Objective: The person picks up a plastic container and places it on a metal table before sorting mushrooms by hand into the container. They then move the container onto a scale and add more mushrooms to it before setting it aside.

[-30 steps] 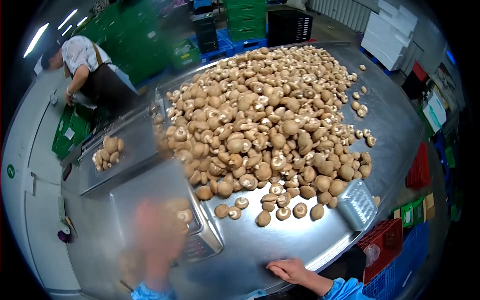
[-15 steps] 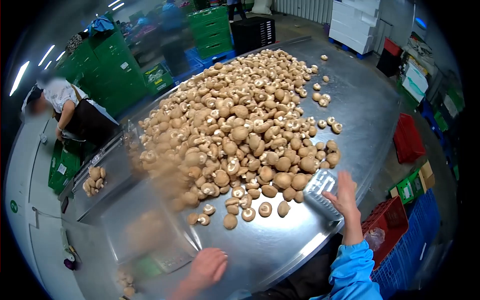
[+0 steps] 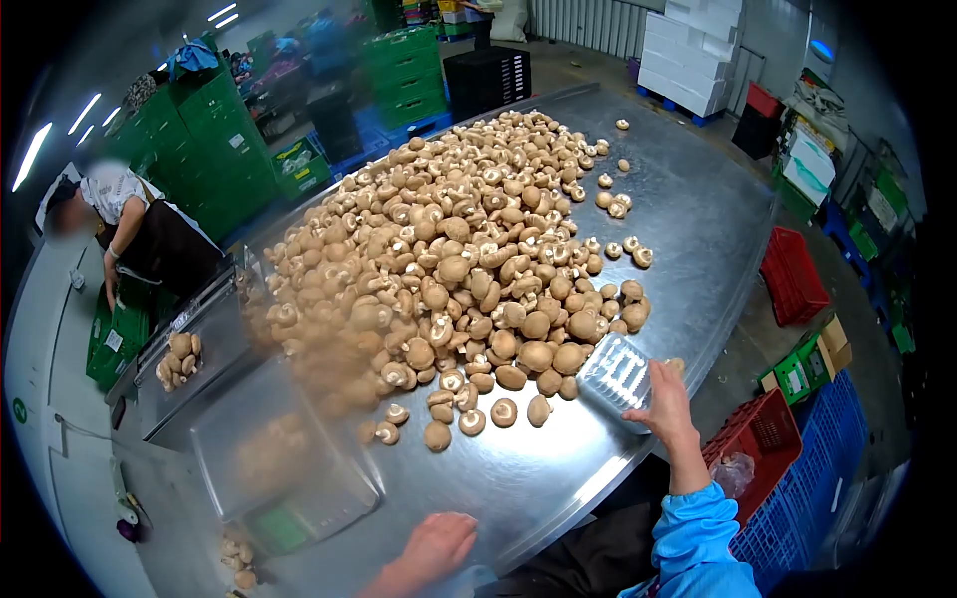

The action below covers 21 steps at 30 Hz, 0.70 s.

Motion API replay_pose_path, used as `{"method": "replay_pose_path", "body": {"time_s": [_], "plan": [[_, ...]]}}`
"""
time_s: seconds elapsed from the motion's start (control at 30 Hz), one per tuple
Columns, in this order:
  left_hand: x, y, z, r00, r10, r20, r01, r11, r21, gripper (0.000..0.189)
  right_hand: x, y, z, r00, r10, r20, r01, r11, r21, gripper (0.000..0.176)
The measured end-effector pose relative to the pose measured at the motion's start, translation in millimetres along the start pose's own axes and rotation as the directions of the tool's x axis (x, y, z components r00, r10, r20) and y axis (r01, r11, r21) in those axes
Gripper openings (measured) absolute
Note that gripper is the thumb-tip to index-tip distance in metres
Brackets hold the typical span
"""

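Observation:
A large pile of brown mushrooms (image 3: pixel 454 254) covers much of the metal table (image 3: pixel 688 229). At the pile's near right corner lies a clear plastic tray (image 3: pixel 610 374), with glints along its ribs. My right hand (image 3: pixel 666 407) grips the tray's right side, thumb toward me and fingers on the far side. Low at the near edge, my left hand (image 3: pixel 439 546) has its fingers curled together, and no object shows in it. To its left is a blurred scale (image 3: pixel 324 513) with a green panel and a clear, box-like top; mushrooms show blurrily there.
Small mushroom clusters sit on a side surface (image 3: pixel 179 361) and at lower left (image 3: pixel 237 560). A person (image 3: pixel 150 224) bends over a green crate (image 3: pixel 118 339) at left. Red crates (image 3: pixel 795 277) and a blue pallet (image 3: pixel 812 478) stand right of the table. Stacked green crates (image 3: pixel 404 80) rise behind.
My right hand has gone from spread beside the clear tray to closing on its side. My left hand shifted slightly right. The whole view swung a little, moving the scene leftward.

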<state>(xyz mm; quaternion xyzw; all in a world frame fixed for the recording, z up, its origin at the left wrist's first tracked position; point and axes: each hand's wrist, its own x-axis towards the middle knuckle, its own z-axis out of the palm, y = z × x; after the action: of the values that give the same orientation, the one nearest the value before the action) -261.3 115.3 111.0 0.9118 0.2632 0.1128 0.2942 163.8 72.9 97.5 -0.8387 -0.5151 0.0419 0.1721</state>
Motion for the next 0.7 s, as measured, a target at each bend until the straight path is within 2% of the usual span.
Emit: {"method": "replay_pose_path", "body": {"time_s": [0.3, 0.57, 0.7], "plan": [[-3.2, 3.0, 20.4, 0.999, 0.045, 0.017, -0.044, 0.998, -0.036, 0.021, -0.6, 3.6, 15.7, 1.0, 0.026, 0.011, -0.026, 1.0, 0.006, 0.108], [2.2, 11.3, 30.9, 0.997, 0.074, 0.0, -0.074, 0.994, -0.084, 0.021, -8.3, -7.9, 13.4, 0.995, -0.011, -0.104, 0.013, 1.0, 0.017, 0.098], [-1.7, 14.1, 33.8, 0.996, 0.088, -0.014, -0.089, 0.99, -0.106, 0.021, -8.9, -8.6, 12.9, 0.994, -0.008, -0.109, 0.008, 1.0, 0.0, 0.093]]}}
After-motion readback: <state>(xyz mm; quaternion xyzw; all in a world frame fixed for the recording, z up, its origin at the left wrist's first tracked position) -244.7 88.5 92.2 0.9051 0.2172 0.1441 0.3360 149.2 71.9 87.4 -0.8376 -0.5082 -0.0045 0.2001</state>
